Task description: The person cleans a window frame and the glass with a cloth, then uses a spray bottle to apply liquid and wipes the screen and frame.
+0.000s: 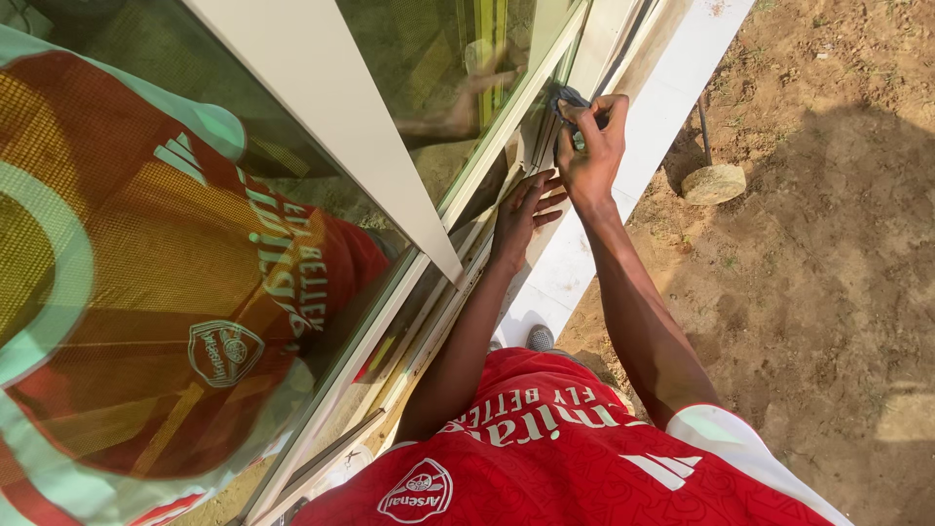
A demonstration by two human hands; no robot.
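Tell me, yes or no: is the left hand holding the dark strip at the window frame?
No. The left hand lies flat and open against the window frame, while the right hand pinches the dark strip.

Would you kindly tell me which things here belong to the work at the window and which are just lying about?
In the work:
- right hand, pinching a small dark tool
- left hand, flat against the window frame
- glass pane

Lying about:
- round stone on the bare soil
- thin dark rod beside the stone
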